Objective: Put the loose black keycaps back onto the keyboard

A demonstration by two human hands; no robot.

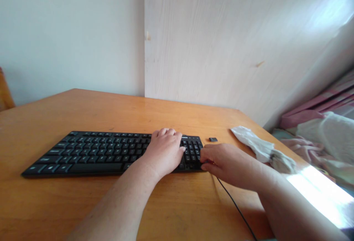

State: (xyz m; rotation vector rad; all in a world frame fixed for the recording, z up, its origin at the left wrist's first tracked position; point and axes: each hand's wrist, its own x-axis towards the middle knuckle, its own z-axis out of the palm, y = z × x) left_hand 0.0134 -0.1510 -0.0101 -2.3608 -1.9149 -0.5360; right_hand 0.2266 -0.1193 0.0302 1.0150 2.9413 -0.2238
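Observation:
A black keyboard [91, 152] lies across the orange wooden table [110, 112]. My left hand [164, 150] rests palm down on the keyboard's right part. Its fingers are together and curl over the far edge, with the thumb on the keys beside the number pad. My right hand [228, 163] is closed at the keyboard's right end, fingertips pinched against that edge. A thin black cable [235, 206] runs out from under this hand towards the table's near edge. What lies inside the right fingers is hidden.
A small black piece [212, 139] lies just beyond the keyboard's right corner. A crumpled white cloth [261, 147] sits at the table's right edge. A pale wooden panel [221, 42] stands behind the table. Bedding [326, 138] lies to the right.

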